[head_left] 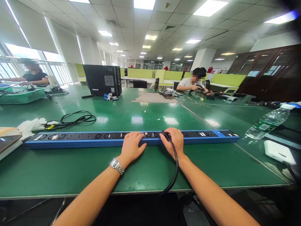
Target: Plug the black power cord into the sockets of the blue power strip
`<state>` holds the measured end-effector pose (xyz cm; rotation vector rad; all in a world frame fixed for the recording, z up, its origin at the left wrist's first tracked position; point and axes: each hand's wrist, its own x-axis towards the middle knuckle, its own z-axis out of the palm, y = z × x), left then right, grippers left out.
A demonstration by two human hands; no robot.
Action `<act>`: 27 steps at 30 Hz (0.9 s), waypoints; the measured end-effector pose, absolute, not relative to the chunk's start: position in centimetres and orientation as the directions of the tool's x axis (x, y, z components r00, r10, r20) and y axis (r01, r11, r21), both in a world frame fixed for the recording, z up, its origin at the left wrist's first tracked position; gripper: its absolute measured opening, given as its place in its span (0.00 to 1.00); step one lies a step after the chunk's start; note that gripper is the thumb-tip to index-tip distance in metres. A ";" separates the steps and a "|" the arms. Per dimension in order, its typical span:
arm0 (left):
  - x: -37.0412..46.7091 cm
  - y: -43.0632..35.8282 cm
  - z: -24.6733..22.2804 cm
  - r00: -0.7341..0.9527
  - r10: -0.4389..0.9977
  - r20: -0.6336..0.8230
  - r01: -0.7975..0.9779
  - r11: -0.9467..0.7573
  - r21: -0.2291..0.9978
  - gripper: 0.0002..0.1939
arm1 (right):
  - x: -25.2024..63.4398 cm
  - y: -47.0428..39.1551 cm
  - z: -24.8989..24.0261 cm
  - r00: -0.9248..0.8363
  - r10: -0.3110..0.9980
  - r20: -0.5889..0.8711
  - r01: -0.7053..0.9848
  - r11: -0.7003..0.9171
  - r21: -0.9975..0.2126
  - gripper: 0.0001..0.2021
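Note:
A long blue power strip (77,143) with a black socket face lies across the green table in front of me. My left hand (133,144) rests on its middle, fingers laid over the sockets and thumb spread along the front edge. To the right of it, my right hand (175,141) is closed around a black plug (166,135) at the strip's sockets. How deep the plug sits cannot be made out. From it a thick black cord (176,169) curves down past the table's front edge.
A loose black cable (80,117) and crumpled tissue (33,126) lie at left, near a green basket (25,95). A black computer case (103,80) stands behind. At right are a water bottle (268,122) and white box (278,152). Two people sit across the table.

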<state>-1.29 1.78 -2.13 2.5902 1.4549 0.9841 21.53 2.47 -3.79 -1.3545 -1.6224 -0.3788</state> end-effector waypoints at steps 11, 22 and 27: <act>-1.3 1.8 -2.2 0.370 0.769 0.521 0.765 -0.570 0.299 0.14 | 22.2 2.8 -3.6 -0.078 0.498 0.864 0.894 0.418 -0.160 0.06; -1.3 1.8 -2.2 0.369 0.768 0.523 0.762 -0.572 0.303 0.14 | 22.2 3.0 -5.0 0.104 0.594 0.798 0.885 0.310 -0.346 0.13; -1.4 1.8 -2.2 0.378 0.763 0.524 0.756 -0.581 0.302 0.15 | 22.6 3.5 -5.5 0.131 0.674 0.727 0.901 0.224 -0.370 0.17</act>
